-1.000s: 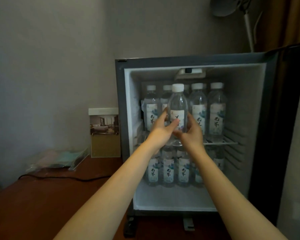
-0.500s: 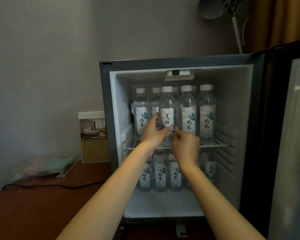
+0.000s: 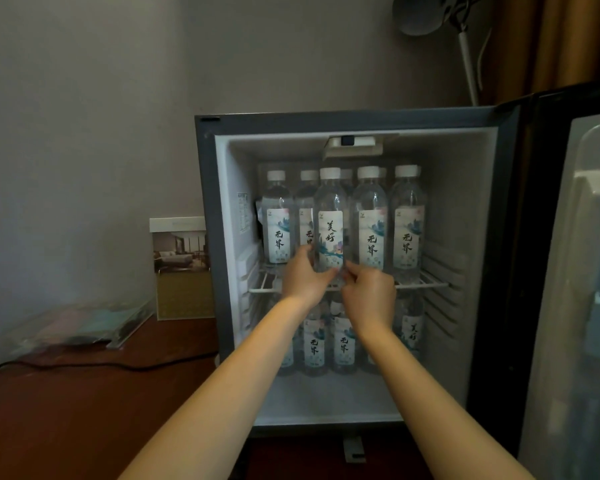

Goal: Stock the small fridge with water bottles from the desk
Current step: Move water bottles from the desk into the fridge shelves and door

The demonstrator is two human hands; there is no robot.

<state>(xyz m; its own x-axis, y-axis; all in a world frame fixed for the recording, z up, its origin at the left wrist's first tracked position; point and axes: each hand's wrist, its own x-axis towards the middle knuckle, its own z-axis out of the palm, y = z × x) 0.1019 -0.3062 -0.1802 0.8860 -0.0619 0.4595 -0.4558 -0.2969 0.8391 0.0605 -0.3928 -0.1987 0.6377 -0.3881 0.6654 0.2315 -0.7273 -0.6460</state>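
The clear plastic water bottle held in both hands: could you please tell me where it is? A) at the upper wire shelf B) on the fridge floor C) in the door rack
A: the left hand and right hand hold the clear plastic water bottle upright at the front of the white wire shelf.

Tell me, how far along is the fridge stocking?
Mostly done: bottles line the shelf and stand on the fridge floor below. In hand: left hand and right hand hold one bottle at the shelf's front. Left: let go, shut the open door; no bottles show on the desk.
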